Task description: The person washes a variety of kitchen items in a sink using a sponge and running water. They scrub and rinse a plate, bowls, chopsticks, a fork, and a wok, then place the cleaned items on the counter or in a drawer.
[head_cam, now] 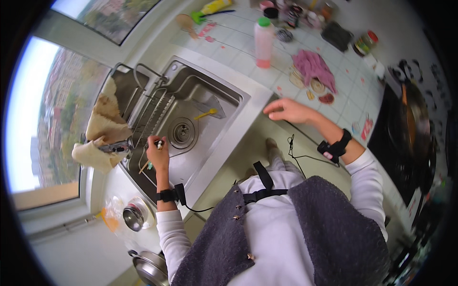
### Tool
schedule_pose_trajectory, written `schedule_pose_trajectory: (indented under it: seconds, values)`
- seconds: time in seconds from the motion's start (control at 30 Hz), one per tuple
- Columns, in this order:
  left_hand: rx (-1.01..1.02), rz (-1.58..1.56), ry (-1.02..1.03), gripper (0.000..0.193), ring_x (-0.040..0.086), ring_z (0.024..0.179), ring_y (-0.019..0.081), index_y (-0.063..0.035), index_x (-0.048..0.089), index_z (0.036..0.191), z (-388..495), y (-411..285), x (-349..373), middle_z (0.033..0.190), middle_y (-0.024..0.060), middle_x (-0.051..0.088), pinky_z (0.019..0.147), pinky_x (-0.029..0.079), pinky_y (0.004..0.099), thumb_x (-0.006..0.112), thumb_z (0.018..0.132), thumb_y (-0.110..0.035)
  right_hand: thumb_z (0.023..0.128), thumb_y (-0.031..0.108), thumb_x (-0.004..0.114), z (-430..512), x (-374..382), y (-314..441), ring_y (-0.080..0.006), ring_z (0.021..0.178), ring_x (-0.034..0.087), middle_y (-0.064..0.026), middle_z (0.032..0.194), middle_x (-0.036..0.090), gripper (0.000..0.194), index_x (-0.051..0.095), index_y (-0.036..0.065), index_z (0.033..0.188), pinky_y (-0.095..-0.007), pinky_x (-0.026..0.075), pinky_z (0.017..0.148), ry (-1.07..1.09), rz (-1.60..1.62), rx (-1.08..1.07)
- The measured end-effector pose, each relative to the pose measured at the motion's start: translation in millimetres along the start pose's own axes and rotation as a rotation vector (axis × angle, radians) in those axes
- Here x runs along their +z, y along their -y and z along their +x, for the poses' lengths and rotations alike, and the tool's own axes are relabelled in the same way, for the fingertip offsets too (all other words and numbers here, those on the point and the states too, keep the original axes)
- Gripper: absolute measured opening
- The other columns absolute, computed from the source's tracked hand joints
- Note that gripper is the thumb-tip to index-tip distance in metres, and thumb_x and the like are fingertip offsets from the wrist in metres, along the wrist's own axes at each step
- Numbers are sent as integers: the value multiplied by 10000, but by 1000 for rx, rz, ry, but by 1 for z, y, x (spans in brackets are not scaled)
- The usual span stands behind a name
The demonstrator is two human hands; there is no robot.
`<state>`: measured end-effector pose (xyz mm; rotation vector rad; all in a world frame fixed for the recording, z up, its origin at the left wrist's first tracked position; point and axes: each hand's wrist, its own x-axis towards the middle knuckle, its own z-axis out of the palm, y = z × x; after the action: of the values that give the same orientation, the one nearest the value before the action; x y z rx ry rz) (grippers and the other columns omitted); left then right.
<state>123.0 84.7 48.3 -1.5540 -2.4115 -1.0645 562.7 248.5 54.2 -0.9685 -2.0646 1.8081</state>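
Observation:
My left hand (157, 153) is curled over the near-left part of the stainless steel sink (200, 146). Small slender items (159, 144) with pale and dark ends show in its grip; what they are cannot be made out. A thin wooden stick (144, 167) and a bit of green show just below this hand. The metal drain strainer (183, 132) lies right beside it. A yellow spoon (206, 113) rests in the basin by a grey translucent piece (217, 105). My right hand (290, 111) hovers near the counter's front edge, fingers extended, holding nothing.
A wire rack (154, 111) and faucet (162, 80) line the sink's window side, where beige cloths (105, 118) hang. On the tiled counter stand a pink-liquid bottle (263, 43) and a purple cloth (315, 68). A frying pan (417, 121) sits on the black stove (384, 143).

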Motion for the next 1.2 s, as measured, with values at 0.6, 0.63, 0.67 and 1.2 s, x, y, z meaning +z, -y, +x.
schedule_pose_trajectory:
  seconds: [0.6,0.63,0.67,1.2]
  values:
    - [-546,-1368,-28,292,270,448,29,-146,447,693,60,-68,24,537,-65,331,404,230,205,640,887,-250,827,-22,507,-293,27,-355,-203,929,587,-60,1015,617,282,522,85,1087,-359,434,893,-1792,1540,-93]
    - [-559,-1416,56,291,263,448,31,-146,443,700,57,-80,31,536,-66,321,409,233,203,629,892,-261,802,-53,514,-295,26,-359,-202,909,586,-58,1005,616,290,533,81,1058,-357,438,883,-1844,1597,-64]
    - [-546,-1490,149,290,256,448,33,-147,439,707,51,-91,40,536,-67,312,413,237,201,618,898,-272,783,-70,508,-296,26,-362,-202,890,584,-59,996,613,296,540,75,1040,-356,447,862,-1825,1598,-121]
    - [-792,-1603,760,397,242,444,33,-179,365,638,-78,-244,168,532,-91,272,433,246,203,588,898,-381,712,-130,433,-321,31,-336,-269,942,563,-114,992,574,285,528,-17,956,-410,438,970,-1743,1563,-240]
